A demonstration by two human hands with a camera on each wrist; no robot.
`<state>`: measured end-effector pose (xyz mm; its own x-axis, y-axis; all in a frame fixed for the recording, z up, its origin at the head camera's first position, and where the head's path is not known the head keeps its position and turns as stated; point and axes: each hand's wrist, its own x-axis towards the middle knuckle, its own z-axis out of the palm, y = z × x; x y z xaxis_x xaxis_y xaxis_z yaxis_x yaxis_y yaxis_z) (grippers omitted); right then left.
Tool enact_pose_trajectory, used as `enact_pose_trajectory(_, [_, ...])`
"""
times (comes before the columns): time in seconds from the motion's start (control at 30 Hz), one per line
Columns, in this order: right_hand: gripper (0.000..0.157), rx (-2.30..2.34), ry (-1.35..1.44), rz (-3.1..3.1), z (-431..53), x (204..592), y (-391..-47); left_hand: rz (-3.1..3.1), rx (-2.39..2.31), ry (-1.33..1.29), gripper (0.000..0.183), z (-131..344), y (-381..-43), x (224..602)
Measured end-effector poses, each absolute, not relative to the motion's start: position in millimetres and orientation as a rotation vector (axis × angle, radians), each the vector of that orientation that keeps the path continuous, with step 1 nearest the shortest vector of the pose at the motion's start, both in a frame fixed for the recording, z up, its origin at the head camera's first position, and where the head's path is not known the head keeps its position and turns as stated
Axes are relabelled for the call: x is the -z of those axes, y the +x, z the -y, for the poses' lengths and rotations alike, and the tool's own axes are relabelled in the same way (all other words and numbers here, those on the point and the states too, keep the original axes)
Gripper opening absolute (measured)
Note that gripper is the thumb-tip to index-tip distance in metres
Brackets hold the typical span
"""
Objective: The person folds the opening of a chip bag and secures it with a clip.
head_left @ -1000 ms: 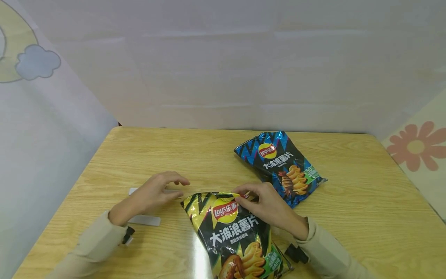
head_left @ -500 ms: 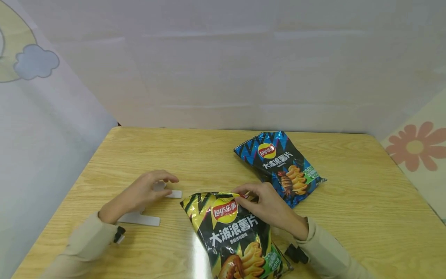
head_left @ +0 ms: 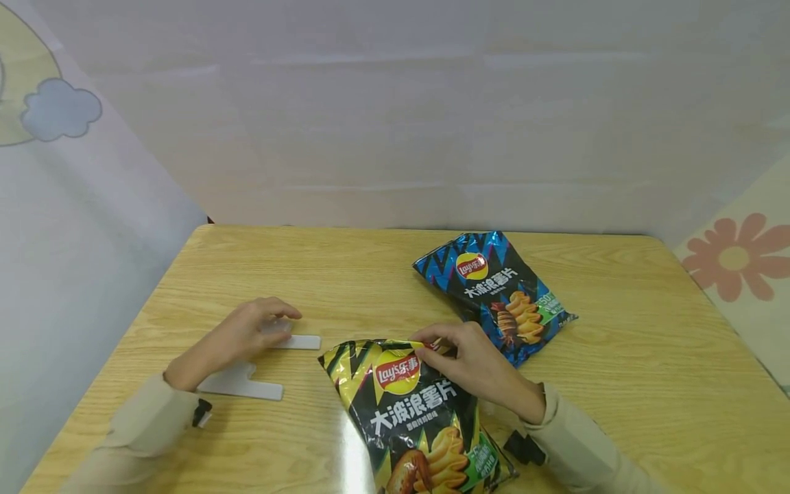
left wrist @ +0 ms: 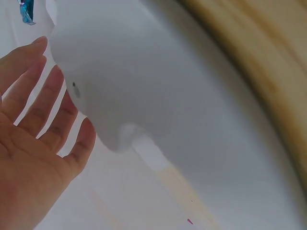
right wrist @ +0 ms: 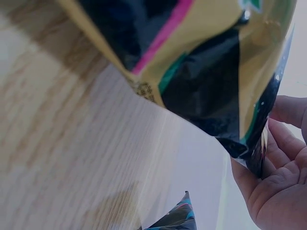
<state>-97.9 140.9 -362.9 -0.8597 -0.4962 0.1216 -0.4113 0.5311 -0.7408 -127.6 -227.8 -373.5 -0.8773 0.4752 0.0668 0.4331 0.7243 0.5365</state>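
Observation:
My right hand (head_left: 472, 360) pinches the top edge of a yellow-and-black Lay's chip bag (head_left: 426, 412), thumb in front and fingers behind. The right wrist view shows the bag (right wrist: 201, 91) close up, with the right hand (right wrist: 283, 167) at its upper corner. My left hand (head_left: 247, 333) is over flat white plastic pieces, fingers loosely bent. One white piece (head_left: 301, 342) sticks out beyond its fingertips, another (head_left: 247, 389) below the wrist. In the left wrist view, the left hand (left wrist: 43, 124) has spread fingers beside a large blurred white shape (left wrist: 144, 72); its kind does not show.
A blue-and-black Lay's chip bag (head_left: 500, 295) lies behind the right hand on the wooden table (head_left: 623, 343). A pale backdrop (head_left: 395, 137) stands along the table's far edge. Black bands (head_left: 524, 449) sit at the wrists.
My left hand has drawn back to the left, away from the yellow bag, uncovering more of the white pieces. The right hand and both bags have stayed put.

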Motion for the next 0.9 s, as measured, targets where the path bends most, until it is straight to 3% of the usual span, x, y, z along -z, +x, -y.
enact_pose_trajectory(0.9, [0.019,1.228,-0.766,-2.652,-140.6,362.6,-97.4,-2.835,-0.719,0.648,0.026,240.4,-130.3,375.8])
